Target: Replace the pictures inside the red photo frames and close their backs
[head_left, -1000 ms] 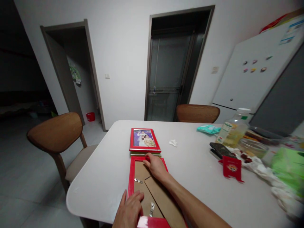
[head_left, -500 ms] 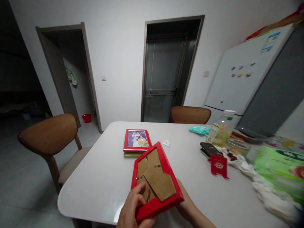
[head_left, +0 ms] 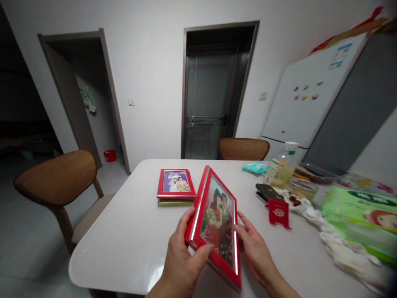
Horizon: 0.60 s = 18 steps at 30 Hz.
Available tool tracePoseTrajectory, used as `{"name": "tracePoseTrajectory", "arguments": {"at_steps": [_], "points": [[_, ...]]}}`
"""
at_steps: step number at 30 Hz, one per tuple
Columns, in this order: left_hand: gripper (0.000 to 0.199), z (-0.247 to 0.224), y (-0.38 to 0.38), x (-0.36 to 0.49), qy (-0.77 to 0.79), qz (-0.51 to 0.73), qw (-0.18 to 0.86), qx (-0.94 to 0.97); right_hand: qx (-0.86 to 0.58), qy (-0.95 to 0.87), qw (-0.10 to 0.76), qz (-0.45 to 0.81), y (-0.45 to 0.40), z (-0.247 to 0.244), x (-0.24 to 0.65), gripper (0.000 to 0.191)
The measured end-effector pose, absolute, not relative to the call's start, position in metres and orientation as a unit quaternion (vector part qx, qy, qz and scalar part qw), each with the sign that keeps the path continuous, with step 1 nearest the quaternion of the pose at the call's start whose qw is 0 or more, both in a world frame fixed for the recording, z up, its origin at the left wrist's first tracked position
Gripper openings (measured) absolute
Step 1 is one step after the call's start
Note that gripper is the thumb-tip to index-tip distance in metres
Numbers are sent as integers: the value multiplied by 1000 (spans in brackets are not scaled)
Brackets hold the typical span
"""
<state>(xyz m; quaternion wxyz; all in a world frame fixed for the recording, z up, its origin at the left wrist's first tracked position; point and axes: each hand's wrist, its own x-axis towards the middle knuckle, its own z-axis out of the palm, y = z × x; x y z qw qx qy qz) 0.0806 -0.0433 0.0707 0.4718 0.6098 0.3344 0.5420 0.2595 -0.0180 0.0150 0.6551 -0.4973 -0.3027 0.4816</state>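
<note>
A red picture frame (head_left: 218, 219) is held up over the table, tilted, its photo side facing me. My left hand (head_left: 186, 252) grips its lower left edge, thumb on the front border. On the right edge, my right hand (head_left: 256, 244) is closed with the thumb at the front; its other fingers are partly hidden behind. Just beyond, to the left, another red picture frame (head_left: 159, 184) lies photo up on the table, on top of a green-edged frame (head_left: 173, 203).
The white table (head_left: 124, 244) carries a phone (head_left: 268, 192), a red card stand (head_left: 278, 214), a bottle (head_left: 282, 165), a teal packet (head_left: 254, 167), a crumpled white cloth (head_left: 335, 240) and a green tissue pack (head_left: 359, 211) along the right. Wooden chairs stand left (head_left: 58, 174) and behind (head_left: 245, 149).
The held frame has turned from its brown backing with the stand to its photo side. My right hand has come into fuller view at its right edge. The view has shifted slightly.
</note>
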Motion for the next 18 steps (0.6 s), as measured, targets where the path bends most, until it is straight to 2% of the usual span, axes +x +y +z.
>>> {"name": "tracePoseTrajectory", "arguments": {"at_steps": [4,7,11,14,18], "points": [[69,47,-33,103,339,457,485,664,-649,-375,559,355,4,17,319,59],[74,20,-23,123,331,418,515,671,-754,-462,419,209,25,14,350,48],[66,2,-3,138,377,379,432,726,-801,-545,246,37,47,7,367,40],[61,1,9,142,399,349,378,759,-802,-558,213,-3,55,1,368,38],[55,1,13,144,402,338,364,769,-799,-571,187,-15,55,-4,367,39]]}}
